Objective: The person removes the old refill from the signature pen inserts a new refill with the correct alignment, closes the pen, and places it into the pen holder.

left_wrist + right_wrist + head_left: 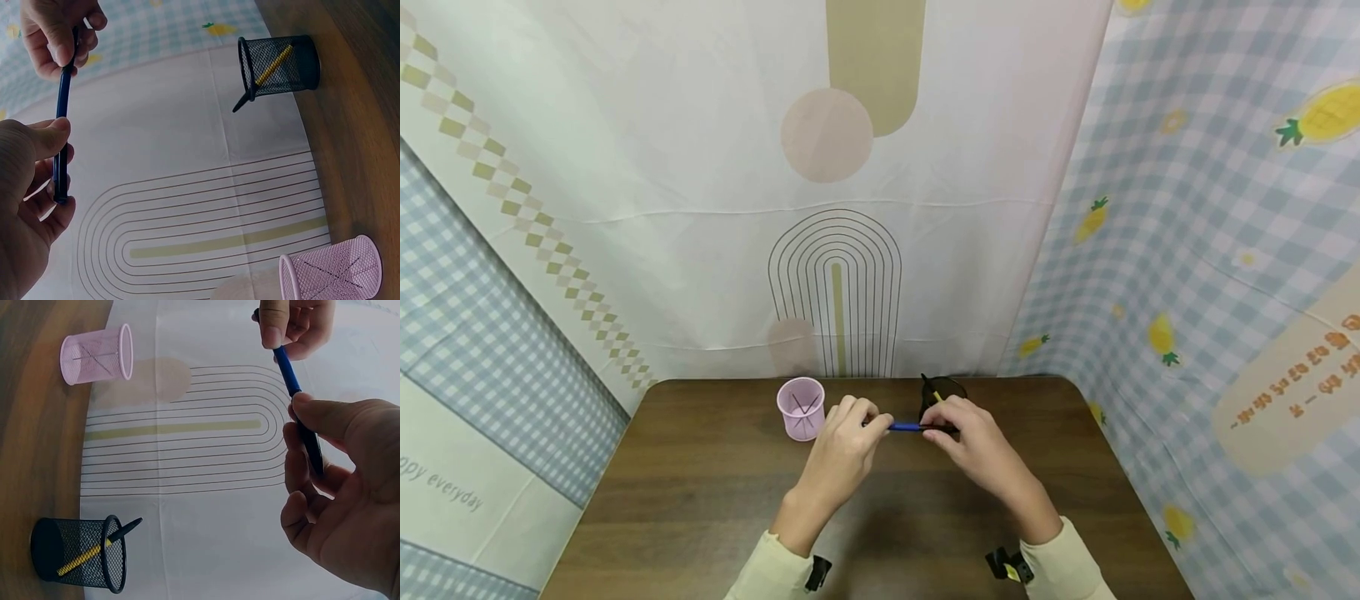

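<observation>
A blue pen with dark ends [905, 427] is held level between both hands above the table. My left hand [842, 454] pinches one end, thumb on top and fingers beneath, as the left wrist view shows. The dark, tapered end is pinched by my right hand [981, 450], seen closely in the right wrist view. Behind the right hand stands a black mesh cup [78, 553] with a yellow and black pen [94, 554] leaning in it. A pink mesh cup [801, 408] stands just left of the left hand; no pen shows in it.
The brown wooden table [700, 500] reaches back to a pale patterned cloth [700, 250]. Checked cloth with pineapples [1150, 250] hangs at the right, and more checked cloth at the left. Both cups stand near the table's back edge.
</observation>
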### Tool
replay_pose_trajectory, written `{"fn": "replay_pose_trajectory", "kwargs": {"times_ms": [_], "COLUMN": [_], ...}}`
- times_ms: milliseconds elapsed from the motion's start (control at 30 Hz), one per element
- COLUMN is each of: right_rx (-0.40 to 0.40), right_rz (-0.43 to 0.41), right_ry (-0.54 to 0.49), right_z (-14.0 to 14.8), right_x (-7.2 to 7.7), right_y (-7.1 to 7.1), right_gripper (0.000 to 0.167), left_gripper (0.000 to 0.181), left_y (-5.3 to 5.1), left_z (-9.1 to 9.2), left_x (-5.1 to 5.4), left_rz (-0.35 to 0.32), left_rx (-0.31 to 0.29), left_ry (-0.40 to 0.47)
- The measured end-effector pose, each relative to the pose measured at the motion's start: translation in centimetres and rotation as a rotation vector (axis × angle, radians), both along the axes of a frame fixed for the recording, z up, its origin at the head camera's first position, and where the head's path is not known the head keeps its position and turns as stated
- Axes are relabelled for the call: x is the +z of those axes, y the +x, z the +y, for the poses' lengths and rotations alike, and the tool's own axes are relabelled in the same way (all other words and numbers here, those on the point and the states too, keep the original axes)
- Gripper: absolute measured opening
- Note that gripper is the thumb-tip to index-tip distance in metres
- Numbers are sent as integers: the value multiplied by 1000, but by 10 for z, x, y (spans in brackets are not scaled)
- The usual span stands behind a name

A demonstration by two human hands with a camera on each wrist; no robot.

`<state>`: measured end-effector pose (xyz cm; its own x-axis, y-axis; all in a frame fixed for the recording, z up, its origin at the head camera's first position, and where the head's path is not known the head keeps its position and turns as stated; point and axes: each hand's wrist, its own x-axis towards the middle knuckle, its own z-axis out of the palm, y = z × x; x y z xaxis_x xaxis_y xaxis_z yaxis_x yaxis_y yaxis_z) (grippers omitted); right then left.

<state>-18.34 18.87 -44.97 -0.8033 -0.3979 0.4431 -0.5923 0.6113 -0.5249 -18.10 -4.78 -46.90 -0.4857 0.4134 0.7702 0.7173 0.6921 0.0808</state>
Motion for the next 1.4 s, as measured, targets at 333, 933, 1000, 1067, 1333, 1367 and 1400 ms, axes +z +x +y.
{"fn": "replay_pose_trajectory", "kwargs": {"times_ms": [333, 933, 1000, 1067, 1333, 1367, 1400], "right_rx": [-54, -34, -24, -18, 28, 35, 41], "right_rz": [43, 8, -2, -19, -81, -88, -93], "right_ry": [6, -14, -16, -17, 15, 22, 33], "right_z": [-4, -3, -2, 0, 4, 5, 5], "right_x": [1, -3, -2, -1, 7, 7, 8], "right_y": [3, 3, 3, 3, -1, -2, -2], "right_gripper": [25, 31, 32, 32, 18, 16, 14], "left_gripper": [7, 9, 10, 9, 8, 7, 7], "left_y": [0, 1, 2, 2, 2, 2, 2], "left_z": [2, 2, 2, 2, 2, 2, 2], "left_x": [0, 0, 0, 0, 0, 0, 0], "left_rz": [-2, -7, -21, -28, -12, -9, -6], "left_rx": [-7, -8, -9, -9, -7, -9, -9], "left_ry": [12, 11, 9, 5, 1, 2, 3]}}
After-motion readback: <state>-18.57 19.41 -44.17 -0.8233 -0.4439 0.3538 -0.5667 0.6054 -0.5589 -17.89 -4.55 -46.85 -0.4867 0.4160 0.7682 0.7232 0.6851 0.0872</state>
